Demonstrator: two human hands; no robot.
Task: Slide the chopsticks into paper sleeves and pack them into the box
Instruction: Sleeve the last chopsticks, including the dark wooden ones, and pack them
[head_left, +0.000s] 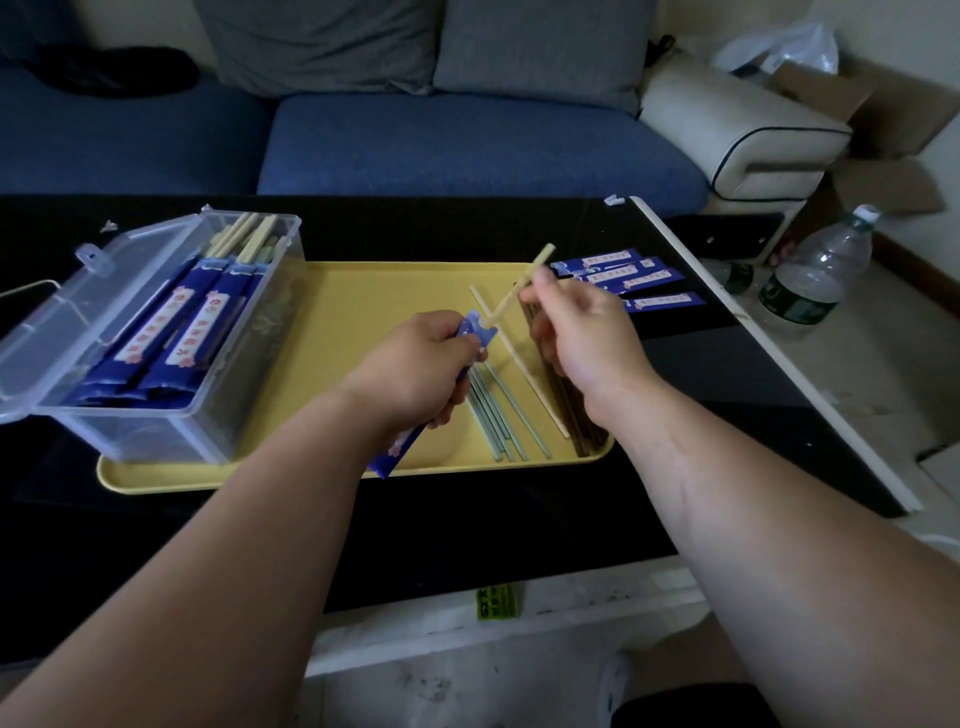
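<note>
My left hand (415, 366) grips a blue paper sleeve (397, 449) whose open top sits at my fingertips and whose lower end sticks out below my wrist. My right hand (576, 332) pinches a pale wooden chopstick (522, 286), its lower tip at the sleeve's mouth. Loose chopsticks lie on the yellow tray (363, 306): grey-green ones (501, 410), a pale one (524, 374) and dark ones (582, 431) partly under my right wrist. A clear plastic box (150, 332) with its lid open stands on the tray's left end and holds several sleeved chopsticks.
Several empty blue sleeves (623, 278) lie on the black table (467, 519) right of the tray. A plastic bottle (815, 270) stands on the floor past the table's right edge. A blue sofa (467, 140) runs behind the table.
</note>
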